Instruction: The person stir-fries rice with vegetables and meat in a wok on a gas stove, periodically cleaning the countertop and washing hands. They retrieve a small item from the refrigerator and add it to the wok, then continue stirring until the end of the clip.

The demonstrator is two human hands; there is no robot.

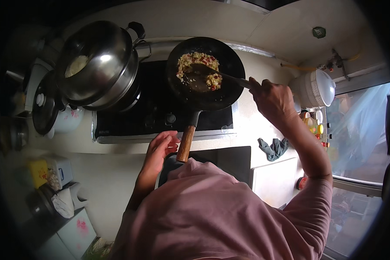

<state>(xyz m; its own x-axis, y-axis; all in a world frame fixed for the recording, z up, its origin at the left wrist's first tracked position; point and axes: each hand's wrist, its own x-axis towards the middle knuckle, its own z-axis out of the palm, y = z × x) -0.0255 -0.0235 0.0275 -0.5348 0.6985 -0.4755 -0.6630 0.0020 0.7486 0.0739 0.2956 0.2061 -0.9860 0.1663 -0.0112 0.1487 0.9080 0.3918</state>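
Note:
A dark wok (pixel 227 92) sits on the right side of the black gas stove (pixel 130 122), its wooden handle (pixel 186 144) pointing towards me. Chopped pale and red food (pixel 198 58) lies in the wok, with a bare patch in its middle. My right hand (pixel 274 97) grips the handle of a dark spatula (pixel 226 77); the blade rests among the food. Just left of the wok's handle is my left hand (pixel 164 144), holding nothing, its fingers loosely curled and apart. I cannot tell whether its fingertips brush the wood.
A large lidded steel pot (pixel 117 86) covers the stove's left side, beside a white pot (pixel 68 118). To the right are a dark cloth (pixel 273 149), a white board (pixel 274 178), several seasoning bottles (pixel 318 128) and a pale container (pixel 308 87). A window (pixel 357 136) lies beyond.

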